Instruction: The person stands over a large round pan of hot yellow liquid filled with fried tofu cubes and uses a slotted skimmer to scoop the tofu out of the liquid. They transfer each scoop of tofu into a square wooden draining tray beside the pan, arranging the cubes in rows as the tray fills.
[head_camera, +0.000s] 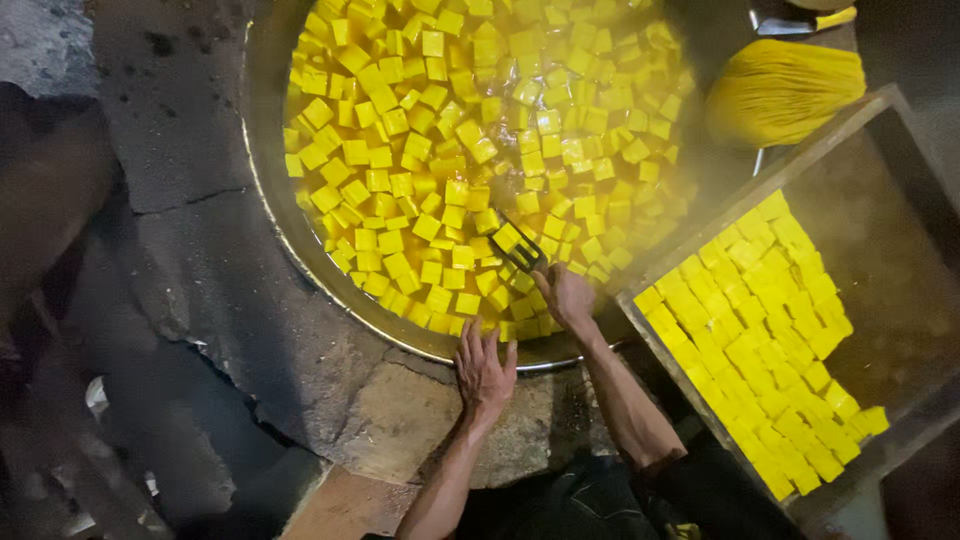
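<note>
Grey cracked stone or concrete surface (200, 250) fills the left part of the view, w/ dark stains and a long crack running down toward the bottom. It looks rough and sooty; the far left is very dark and I cannot tell what lies there. The room is dim, light falls mostly on the centre.

Set into this surface is a big round metal cooking pan (262, 150), its rim thin and shiny at the lower edge. The pan is full of yellow liquid and many small yellow square tofu-like cubes (400, 150), floating close together, approx. covering the whole liquid. Steam or haze hangs over the right side of the pan.

At the pan's near rim, the left hand (484, 370) lies flat on the stone ledge, fingers spread and not holding anything, fingertips touching the rim. Just to the right, the right hand (566, 296) is closed around the handle of a dark metal fork-like tool (522, 250), which carries one yellow cube (507, 237) just above the other cubes in the pan.

Further right, top, a yellow bundle of fibres like a broom head (785, 90) lies beside the pan. Below it stands a dark rectangular wooden tray (900, 250), tilted in view, w/ rows of yellow cubes (760, 330) laid tightly in its left part; the right part is bare.
</note>
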